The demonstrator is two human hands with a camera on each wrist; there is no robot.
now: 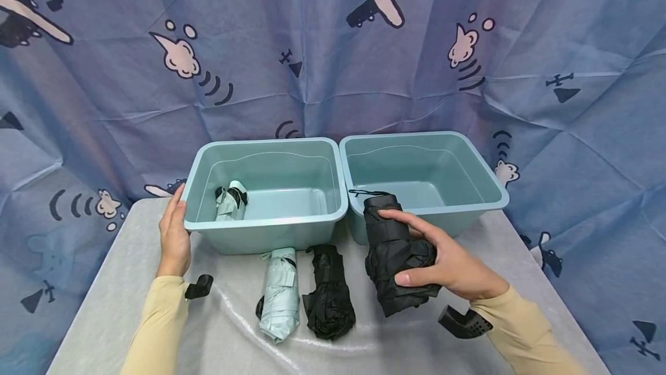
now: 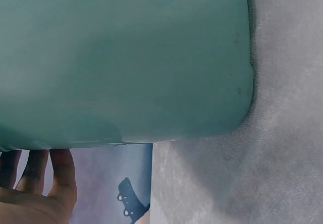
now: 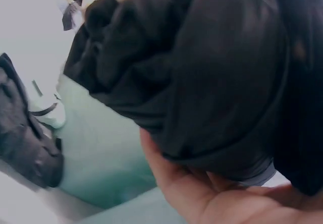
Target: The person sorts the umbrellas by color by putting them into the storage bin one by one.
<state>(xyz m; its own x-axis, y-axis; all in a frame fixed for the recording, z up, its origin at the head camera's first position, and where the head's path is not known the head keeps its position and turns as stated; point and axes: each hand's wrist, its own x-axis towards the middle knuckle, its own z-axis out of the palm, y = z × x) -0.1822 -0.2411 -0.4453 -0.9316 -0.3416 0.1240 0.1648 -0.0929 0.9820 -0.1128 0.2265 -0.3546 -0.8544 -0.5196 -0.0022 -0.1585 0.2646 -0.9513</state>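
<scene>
My right hand [image 1: 452, 259] grips a folded black umbrella [image 1: 387, 248], thumb on the near side and fingers across its upper part. The umbrella is raised in front of the right green bin [image 1: 458, 213], with its strap loop over the bin's front rim. In the right wrist view its dark cloth [image 3: 212, 72] covers much of the picture. My left hand [image 1: 174, 242] rests against the outer left side of the left green bin [image 1: 265, 239]. The left wrist view shows its fingers [image 2: 61, 171] touching the bin wall. Inside that bin, at the left, lies a mint-green folded umbrella [image 1: 231, 201].
On the grey-covered table [image 1: 224, 329], before the left bin, lie another mint-green folded umbrella [image 1: 281, 297] and a second black folded umbrella [image 1: 329, 294], side by side. The bins stand touching or nearly so. A blue patterned curtain [image 1: 322, 57] hangs behind them.
</scene>
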